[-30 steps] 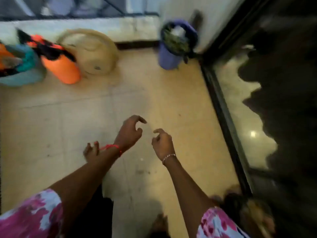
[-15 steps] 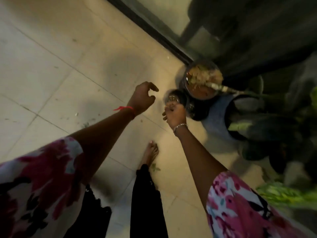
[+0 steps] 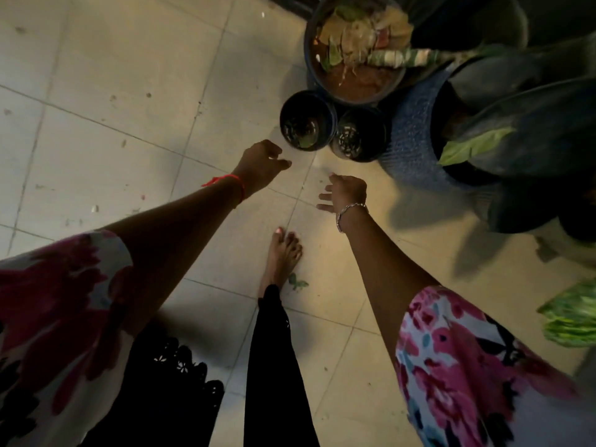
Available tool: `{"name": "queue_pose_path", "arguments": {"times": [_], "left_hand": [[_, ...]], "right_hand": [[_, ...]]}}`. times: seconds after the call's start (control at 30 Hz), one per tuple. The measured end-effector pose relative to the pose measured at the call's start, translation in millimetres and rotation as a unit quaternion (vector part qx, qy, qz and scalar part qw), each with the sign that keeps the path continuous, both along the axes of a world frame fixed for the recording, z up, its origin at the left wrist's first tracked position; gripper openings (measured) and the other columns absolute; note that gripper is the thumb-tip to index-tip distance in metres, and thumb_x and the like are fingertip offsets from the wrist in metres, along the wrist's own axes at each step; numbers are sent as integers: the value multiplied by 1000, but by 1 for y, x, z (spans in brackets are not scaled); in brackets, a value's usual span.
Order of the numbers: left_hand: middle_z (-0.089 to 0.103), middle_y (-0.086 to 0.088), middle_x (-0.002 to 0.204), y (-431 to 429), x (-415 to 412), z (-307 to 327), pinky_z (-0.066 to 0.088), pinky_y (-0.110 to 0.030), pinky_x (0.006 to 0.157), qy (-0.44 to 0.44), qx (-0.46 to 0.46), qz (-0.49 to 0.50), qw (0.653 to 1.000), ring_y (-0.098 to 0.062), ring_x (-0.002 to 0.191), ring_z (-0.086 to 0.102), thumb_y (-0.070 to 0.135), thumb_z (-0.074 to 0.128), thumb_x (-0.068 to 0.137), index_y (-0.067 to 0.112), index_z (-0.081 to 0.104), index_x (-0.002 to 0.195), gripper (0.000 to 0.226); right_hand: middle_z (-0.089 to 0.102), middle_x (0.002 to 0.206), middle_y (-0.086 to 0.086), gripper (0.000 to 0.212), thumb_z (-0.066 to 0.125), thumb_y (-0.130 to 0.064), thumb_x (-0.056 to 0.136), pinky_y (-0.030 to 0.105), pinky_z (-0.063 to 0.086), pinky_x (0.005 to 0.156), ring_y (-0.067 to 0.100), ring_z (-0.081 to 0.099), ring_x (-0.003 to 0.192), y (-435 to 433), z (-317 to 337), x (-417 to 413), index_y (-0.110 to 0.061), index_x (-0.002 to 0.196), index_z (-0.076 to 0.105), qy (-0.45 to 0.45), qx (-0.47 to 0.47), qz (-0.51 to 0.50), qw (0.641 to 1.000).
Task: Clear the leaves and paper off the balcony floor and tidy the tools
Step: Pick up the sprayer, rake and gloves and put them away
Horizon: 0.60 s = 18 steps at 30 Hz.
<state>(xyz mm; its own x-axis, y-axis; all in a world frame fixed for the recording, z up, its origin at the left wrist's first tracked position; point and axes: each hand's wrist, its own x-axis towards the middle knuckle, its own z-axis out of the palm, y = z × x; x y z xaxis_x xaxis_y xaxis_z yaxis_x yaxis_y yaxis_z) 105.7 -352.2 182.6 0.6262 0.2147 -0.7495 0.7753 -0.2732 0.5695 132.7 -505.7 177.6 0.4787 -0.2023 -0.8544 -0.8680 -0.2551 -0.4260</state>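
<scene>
1. The left hand (image 3: 261,162) is hovering just beside a small black pot (image 3: 322,104), fingers loosely curled and holding nothing.
2. The right hand (image 3: 346,193) is hanging over the tiled floor (image 3: 129,91), fingers spread and empty.
3. A green leaf (image 3: 297,282) is lying against the bare foot (image 3: 282,256).

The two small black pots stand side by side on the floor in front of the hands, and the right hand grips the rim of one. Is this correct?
Not fully. The head view shows the right hand gripping nothing, fingers spread, apart from the two small black pots. The rest is right: they stand side by side on the floor.
</scene>
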Motion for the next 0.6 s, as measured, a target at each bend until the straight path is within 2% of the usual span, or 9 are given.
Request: {"name": "queue_pose_path", "arguments": {"times": [0.07,0.13,0.2,0.27,0.37,0.43,0.53,0.6], "left_hand": [[46,-16,136,0,5,-16,41,-32,96,37,-33,35,998,-29,123,47,28,60,91,5,42,136,54],[41,-16,141,-2,12,-29,41,-35,96,60,-65,71,994,-29,127,43,34,56,93,6,32,142,62],[34,-17,147,-4,20,-41,43,-41,95,83,-95,105,986,-31,130,40,38,53,94,6,21,146,70],[30,-19,149,-8,29,-55,44,-49,99,96,-110,134,980,-36,131,38,41,52,94,6,16,148,74],[26,-20,150,-15,40,-72,44,-55,98,96,-161,168,968,-40,130,39,41,52,94,9,10,148,76],[29,-21,149,-22,46,-87,49,-52,92,99,-181,186,961,-40,126,45,40,50,95,10,13,147,71],[44,-21,140,-22,67,-106,56,-37,68,56,-157,244,955,-34,114,56,27,40,101,4,29,139,45],[51,-21,135,-25,50,-123,53,-29,58,59,-134,227,963,-34,114,57,17,26,104,0,38,137,39]], "right_hand": [[55,78,12,29,51,-10,96,45,52,68,33,58,82,0,-14,1,11,116,54,23,24,-33,999],[53,77,10,30,51,-10,96,46,51,70,33,58,84,4,-25,2,9,118,53,29,44,-48,997],[53,77,10,25,50,-11,96,44,51,63,32,58,79,8,-35,2,6,113,56,23,53,-55,997],[53,75,8,14,51,-12,96,39,50,52,26,58,67,10,-48,2,-1,96,58,8,46,-55,997],[54,72,8,15,51,-13,96,36,51,50,23,55,59,11,-67,3,-6,84,54,-11,42,-59,997],[54,72,9,18,51,-14,96,37,52,52,22,54,58,8,-79,4,-8,79,53,-16,46,-65,997],[54,70,9,19,51,-14,96,36,52,51,22,53,56,4,-92,10,-9,79,53,-20,50,-65,996],[53,70,9,14,50,-16,97,35,50,50,22,53,56,3,-95,13,-5,89,54,-25,55,-62,996]]}}
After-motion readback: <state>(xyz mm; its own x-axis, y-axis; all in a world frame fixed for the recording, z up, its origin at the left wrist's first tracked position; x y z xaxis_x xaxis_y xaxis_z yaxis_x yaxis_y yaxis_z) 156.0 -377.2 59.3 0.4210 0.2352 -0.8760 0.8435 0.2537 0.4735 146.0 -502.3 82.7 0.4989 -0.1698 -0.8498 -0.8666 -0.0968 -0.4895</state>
